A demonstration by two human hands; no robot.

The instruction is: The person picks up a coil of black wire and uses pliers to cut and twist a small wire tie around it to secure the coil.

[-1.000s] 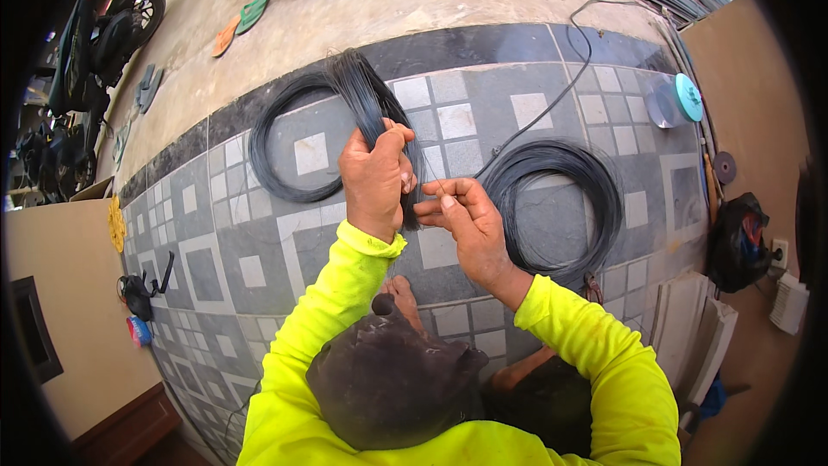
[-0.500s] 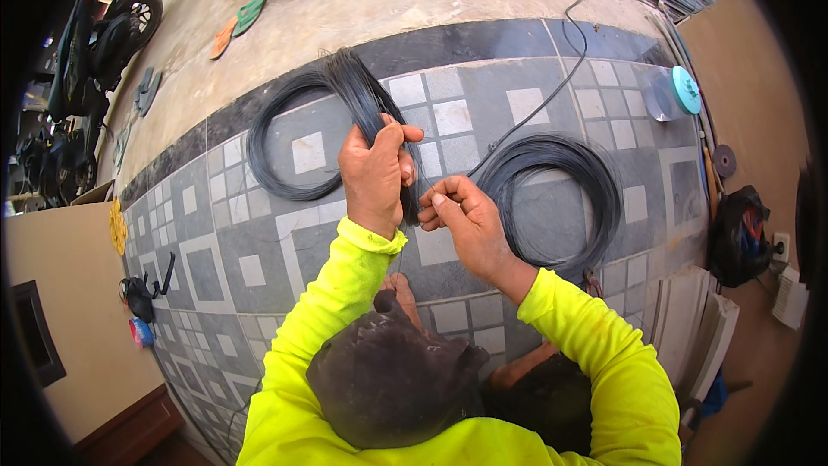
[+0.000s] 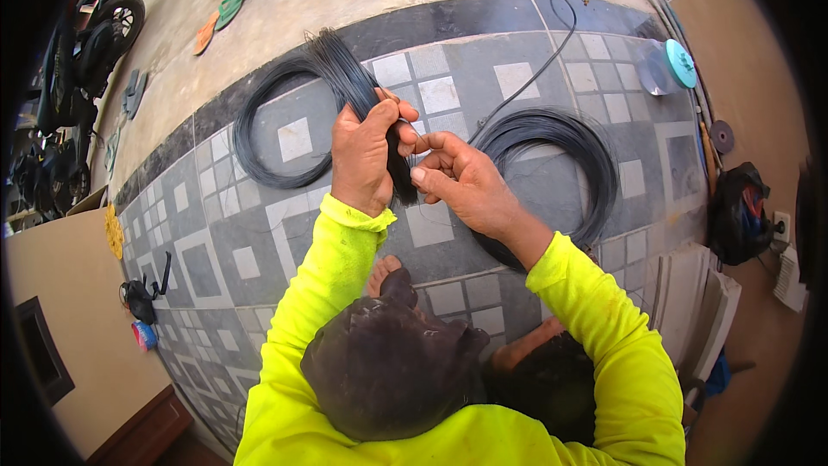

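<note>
My left hand (image 3: 366,151) is closed around a thick bundle of straight dark wires (image 3: 345,69), which slants from upper left to lower right through the grip. Close beside it, my right hand (image 3: 461,179) has thumb and fingers pinched near the bundle's side; a thin wire seems to be between them, though it is hard to make out. Beyond my left hand lies a coil of dark wire (image 3: 244,151), partly covered by the bundle. A thicker wire coil (image 3: 595,155) rests on the tiles to the right, its near side partly behind my right wrist.
A dark cable (image 3: 543,91) curves across the tiled floor (image 3: 207,263). At right are a clear jar with a turquoise lid (image 3: 679,64), a grinding disc (image 3: 722,135) and a black bag (image 3: 739,216). Sandals (image 3: 230,7) and motorbikes (image 3: 82,69) are at upper left.
My right hand has come closer to my left, against the bundle's side. The whole view has shifted slightly, so the floor things appear higher. My left hand still grips the wires.
</note>
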